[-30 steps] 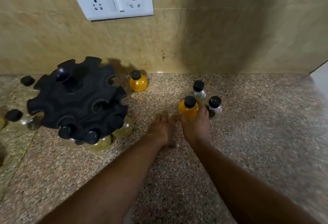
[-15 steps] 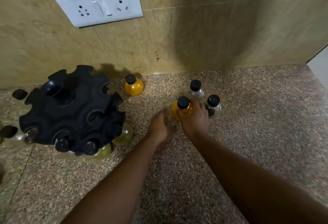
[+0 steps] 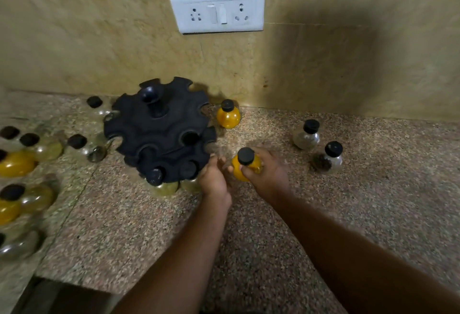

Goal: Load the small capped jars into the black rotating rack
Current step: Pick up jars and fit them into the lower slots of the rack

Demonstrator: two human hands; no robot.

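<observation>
One yellow jar (image 3: pixel 246 168), lifted from the counter, now travels toward the black rack (image 3: pixel 159 129).

The right hand (image 3: pixel 263 176) is clamped around it; the left hand (image 3: pixel 214 179), fingers loosely spread and empty, has reached the rack's edge, likely to steady or turn it. Two clear jars (image 3: pixel 306 135) were left behind.

Left of the black rack (image 3: pixel 159 129), several jars (image 3: pixel 15 164) are blurred and cut by the frame edge; jars under its near rim (image 3: pixel 165 188) are largely hidden.
</observation>
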